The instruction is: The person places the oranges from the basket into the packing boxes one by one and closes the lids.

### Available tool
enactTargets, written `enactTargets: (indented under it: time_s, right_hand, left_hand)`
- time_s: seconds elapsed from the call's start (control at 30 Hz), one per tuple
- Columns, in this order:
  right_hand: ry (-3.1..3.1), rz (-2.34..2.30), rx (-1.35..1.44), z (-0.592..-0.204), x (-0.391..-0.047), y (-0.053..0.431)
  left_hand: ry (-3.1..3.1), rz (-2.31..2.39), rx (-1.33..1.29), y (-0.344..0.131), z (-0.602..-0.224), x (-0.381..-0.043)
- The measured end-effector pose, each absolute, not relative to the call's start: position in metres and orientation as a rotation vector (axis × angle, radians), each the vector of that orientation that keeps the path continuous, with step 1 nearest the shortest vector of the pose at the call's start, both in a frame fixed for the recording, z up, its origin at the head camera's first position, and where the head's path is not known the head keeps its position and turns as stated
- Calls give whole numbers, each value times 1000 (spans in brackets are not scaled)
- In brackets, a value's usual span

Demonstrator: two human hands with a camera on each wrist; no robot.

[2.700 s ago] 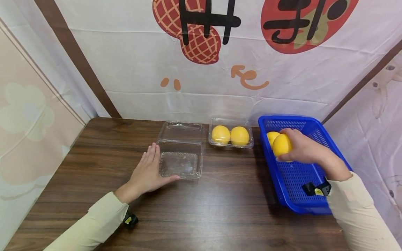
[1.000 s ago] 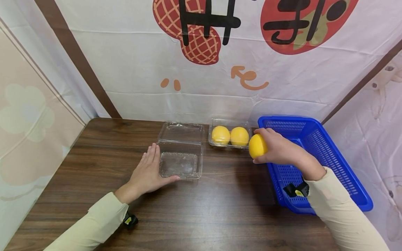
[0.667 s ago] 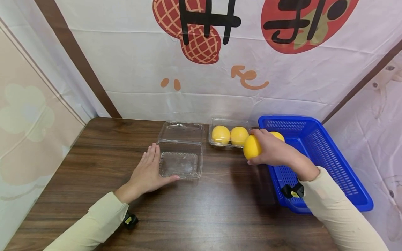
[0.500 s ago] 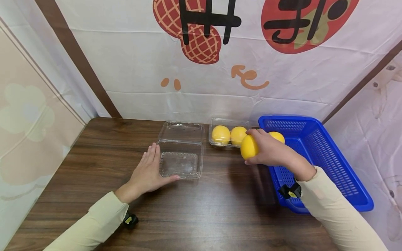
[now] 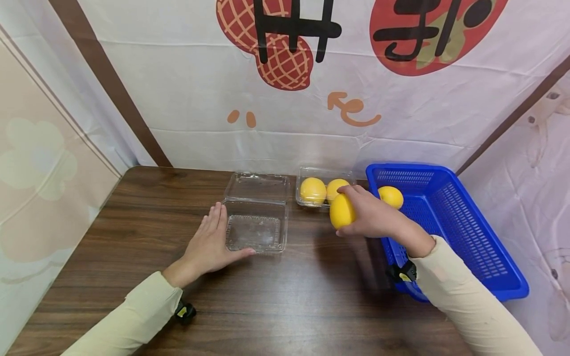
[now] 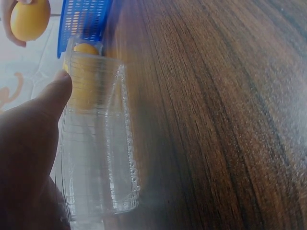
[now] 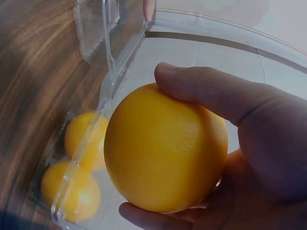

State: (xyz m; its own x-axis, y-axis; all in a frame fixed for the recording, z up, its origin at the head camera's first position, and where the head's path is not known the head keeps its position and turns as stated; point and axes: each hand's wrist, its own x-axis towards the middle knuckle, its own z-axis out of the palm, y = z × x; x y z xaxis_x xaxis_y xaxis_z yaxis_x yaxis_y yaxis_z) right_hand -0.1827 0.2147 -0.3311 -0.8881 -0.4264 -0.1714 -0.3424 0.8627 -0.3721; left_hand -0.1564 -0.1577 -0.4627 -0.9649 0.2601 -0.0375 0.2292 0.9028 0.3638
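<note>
My right hand grips a yellow citrus fruit, round to slightly oval, between thumb and fingers. It is held up over the table, just left of the blue basket; in the right wrist view the fruit fills the grasp. My left hand, fingers straight, rests along the left side of a clear plastic clamshell box, thumb at its front edge. The box stands with its lid folded back and nothing inside. In the left wrist view the thumb lies against the box wall.
A second clear box with two similar fruits stands at the back, partly behind my right hand. The blue perforated basket on the right holds one fruit. Behind the wooden table hangs a printed cloth.
My right hand has lifted the fruit out of the blue basket and carried it left, past the basket rim. One fruit left in the basket is now uncovered. My left hand and the box have stayed put.
</note>
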Motion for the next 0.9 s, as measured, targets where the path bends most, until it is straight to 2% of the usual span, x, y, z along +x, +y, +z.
enactTargets:
  time_s: [0.9]
  right_hand:
    - [2727,-530,-598,-350,-182,177]
  left_hand:
    - [2984,561,381,-158,-463,-156]
